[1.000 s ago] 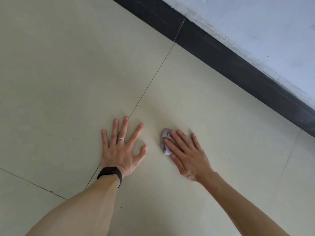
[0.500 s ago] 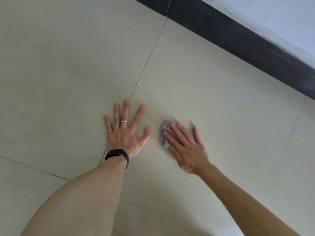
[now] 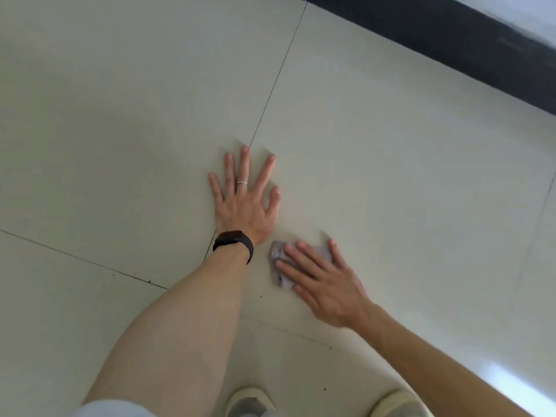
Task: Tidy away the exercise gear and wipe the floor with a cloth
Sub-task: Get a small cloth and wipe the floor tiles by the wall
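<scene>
Below the splayed left hand [image 3: 245, 207], the cloth [image 3: 276, 251] has been drawn back under flat, spread fingers of the right hand [image 3: 326, 285]; wiping is judged ongoing.

Illumination is bright, soft and even. Specular glare marks the floor [image 3: 508, 383] at lower right. Motion blur affects the right hand [image 3: 328, 284] and the dark skirting [image 3: 451, 46] at upper right. Tile joints [image 3: 278, 76] bow from wide-angle distortion.
</scene>
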The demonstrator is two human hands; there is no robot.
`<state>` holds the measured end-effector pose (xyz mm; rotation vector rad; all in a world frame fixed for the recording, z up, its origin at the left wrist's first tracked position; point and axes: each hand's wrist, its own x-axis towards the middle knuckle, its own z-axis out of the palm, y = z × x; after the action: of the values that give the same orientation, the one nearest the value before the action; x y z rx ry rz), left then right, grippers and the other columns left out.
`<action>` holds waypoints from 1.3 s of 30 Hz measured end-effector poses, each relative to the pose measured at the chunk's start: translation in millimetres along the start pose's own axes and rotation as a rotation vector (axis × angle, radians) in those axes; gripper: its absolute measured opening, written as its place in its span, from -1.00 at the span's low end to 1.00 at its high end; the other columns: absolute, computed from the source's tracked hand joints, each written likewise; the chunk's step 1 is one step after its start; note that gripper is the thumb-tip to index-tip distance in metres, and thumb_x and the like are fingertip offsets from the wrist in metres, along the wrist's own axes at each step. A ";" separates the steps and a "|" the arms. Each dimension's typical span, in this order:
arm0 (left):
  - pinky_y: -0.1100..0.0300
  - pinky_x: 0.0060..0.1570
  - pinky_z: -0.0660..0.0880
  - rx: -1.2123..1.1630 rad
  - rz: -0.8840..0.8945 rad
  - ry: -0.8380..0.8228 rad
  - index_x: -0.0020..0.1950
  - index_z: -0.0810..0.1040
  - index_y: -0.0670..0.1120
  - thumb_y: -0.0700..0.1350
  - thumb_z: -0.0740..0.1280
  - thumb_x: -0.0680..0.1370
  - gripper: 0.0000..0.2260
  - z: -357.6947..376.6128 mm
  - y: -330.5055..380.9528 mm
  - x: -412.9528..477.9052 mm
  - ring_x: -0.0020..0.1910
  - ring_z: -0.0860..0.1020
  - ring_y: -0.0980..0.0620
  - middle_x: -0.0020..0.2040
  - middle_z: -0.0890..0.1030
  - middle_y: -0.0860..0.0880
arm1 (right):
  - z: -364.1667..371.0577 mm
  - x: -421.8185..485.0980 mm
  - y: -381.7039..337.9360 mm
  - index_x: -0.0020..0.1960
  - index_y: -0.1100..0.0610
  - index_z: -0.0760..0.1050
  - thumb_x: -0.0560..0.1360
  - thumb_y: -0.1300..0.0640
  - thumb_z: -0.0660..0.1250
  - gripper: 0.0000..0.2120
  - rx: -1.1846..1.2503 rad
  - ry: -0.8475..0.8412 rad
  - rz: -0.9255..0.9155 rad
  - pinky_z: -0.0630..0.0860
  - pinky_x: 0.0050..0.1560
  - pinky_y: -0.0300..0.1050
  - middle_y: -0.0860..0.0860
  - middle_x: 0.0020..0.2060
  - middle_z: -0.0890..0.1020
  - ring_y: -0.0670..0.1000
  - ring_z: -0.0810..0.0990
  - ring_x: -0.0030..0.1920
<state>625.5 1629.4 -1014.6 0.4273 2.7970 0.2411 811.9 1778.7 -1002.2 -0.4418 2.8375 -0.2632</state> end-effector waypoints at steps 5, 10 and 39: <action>-0.26 0.50 -0.28 -0.003 0.013 -0.091 0.59 -0.21 0.29 0.34 -0.10 0.58 -0.40 -6.2 -1.8 0.0 0.59 -0.31 -0.10 0.62 -0.30 0.01 | -16.0 59.2 25.2 0.65 -0.07 -0.07 0.70 -0.09 -0.08 -0.47 0.170 0.125 0.653 -0.17 0.54 0.32 -0.06 0.62 -0.18 0.01 -0.19 0.62; -0.19 0.54 -0.20 -0.181 0.079 -0.074 0.61 -0.15 0.23 0.26 0.04 0.63 -0.39 -19.9 -38.3 -14.7 0.61 -0.22 -0.05 0.64 -0.21 0.00 | 20.9 -11.0 -103.0 0.65 -0.06 -0.03 0.70 -0.10 0.03 -0.44 0.119 0.005 0.145 0.00 0.50 0.36 -0.04 0.64 -0.07 0.03 -0.09 0.63; -0.12 0.48 0.09 -0.045 0.063 0.102 0.59 0.17 0.17 0.17 0.11 0.60 -0.46 -14.2 -95.2 -56.0 0.56 0.17 -0.10 0.61 0.19 -0.03 | 19.4 1.3 -91.9 0.64 -0.05 0.01 0.69 -0.10 -0.03 -0.46 0.120 0.032 0.288 0.03 0.50 0.36 0.00 0.64 -0.05 0.06 -0.07 0.63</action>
<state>646.8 1520.4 -1006.1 0.5072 2.8738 0.3485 841.3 1689.5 -1001.1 -0.0022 2.8485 -0.3817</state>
